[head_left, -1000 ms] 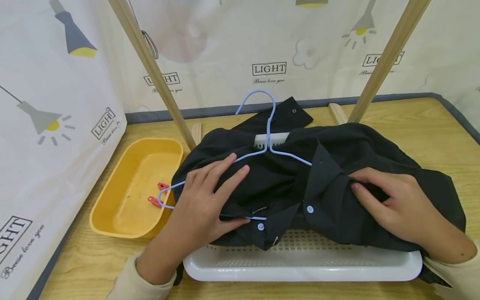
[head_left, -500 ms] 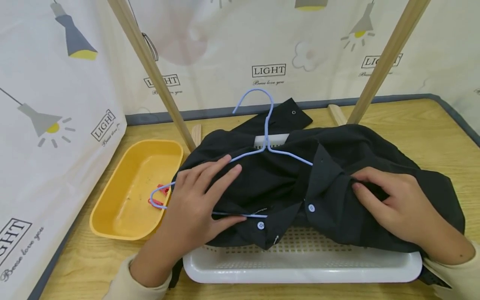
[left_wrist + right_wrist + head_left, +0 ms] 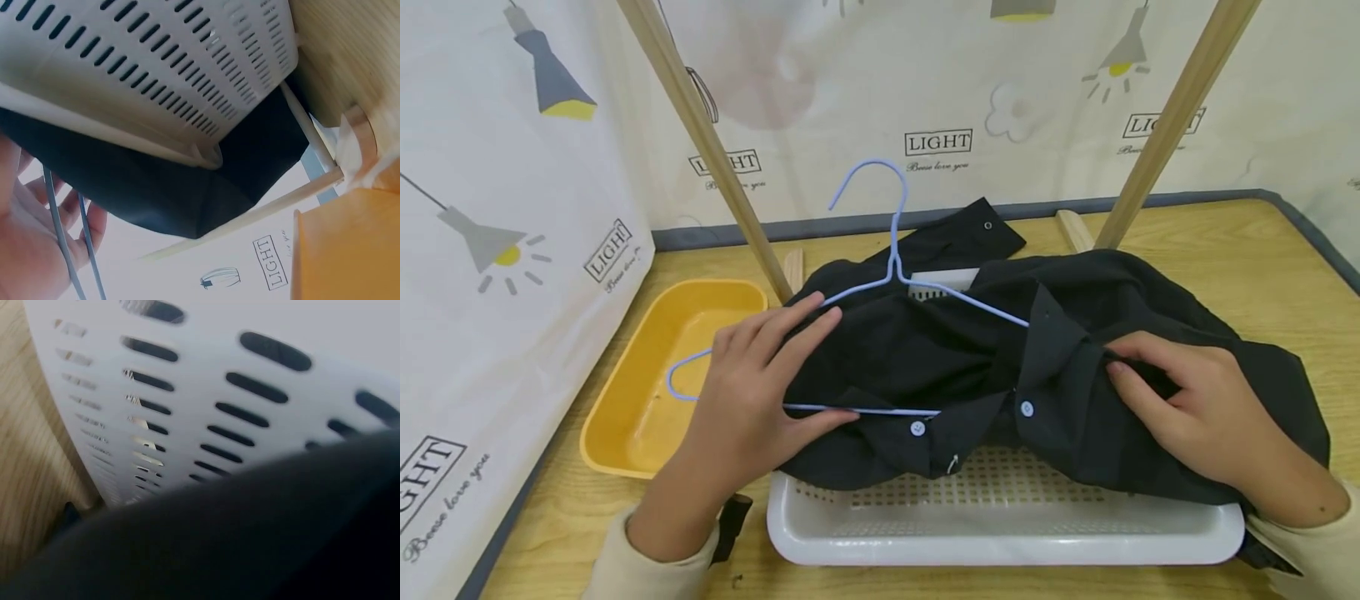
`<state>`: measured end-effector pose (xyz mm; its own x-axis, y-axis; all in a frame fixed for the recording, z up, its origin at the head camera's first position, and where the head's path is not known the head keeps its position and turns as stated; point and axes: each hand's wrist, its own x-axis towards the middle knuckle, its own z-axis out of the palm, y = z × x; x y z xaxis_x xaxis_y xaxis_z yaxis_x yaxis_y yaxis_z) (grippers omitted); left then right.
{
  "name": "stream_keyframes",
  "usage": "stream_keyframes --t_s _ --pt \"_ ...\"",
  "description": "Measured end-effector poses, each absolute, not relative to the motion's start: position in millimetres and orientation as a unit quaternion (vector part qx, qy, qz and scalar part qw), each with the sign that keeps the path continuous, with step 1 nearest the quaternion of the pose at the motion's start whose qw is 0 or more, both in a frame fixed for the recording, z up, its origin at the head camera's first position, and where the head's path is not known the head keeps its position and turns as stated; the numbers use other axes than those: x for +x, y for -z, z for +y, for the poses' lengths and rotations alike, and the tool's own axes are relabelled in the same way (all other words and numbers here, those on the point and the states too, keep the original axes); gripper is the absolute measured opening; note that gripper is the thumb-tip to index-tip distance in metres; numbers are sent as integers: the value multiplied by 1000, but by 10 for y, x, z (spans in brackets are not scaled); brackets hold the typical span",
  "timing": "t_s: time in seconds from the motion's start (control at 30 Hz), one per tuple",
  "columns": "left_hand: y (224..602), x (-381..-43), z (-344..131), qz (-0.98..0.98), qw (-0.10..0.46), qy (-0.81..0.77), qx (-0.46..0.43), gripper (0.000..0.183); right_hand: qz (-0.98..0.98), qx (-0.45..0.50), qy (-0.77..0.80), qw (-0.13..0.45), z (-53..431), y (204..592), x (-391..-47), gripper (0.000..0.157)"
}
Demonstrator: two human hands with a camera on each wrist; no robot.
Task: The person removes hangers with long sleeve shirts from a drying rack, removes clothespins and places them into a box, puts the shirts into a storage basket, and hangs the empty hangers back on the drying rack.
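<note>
Black shirt (image 3: 1052, 367), rumpled, collared (pale-blue buttons (image 3: 1027, 409))

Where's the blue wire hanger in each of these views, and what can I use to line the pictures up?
Head: the blue wire hanger is left of centre, hook at the top, partly covered by the black button-up shirt.
Left wrist: lower left, two wires crossing the left hand.
Right wrist: not in it.
Shared landmark: the white perforated basket, in all three.
</note>
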<state>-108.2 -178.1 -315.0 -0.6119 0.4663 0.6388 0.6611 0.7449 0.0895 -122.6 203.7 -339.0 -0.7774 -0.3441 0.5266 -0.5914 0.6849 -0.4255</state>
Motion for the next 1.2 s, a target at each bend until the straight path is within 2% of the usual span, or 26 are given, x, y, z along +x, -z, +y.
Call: stream_keyframes --t_s 0.73,0.97,1.2 --pt "3123 -1143 -2055 -921 202 196 -270 99 -887 294 -300 194 2074 3420 -1238 32" --pt "3122 -1172 -2087 -923 224 193 -246 101 -876 335 -299 177 2075 3425 -1253 37" --pt "3131 -1198 -2075 -909 262 217 -241 99 -871 376 -267 168 2071 3407 -1258 34"
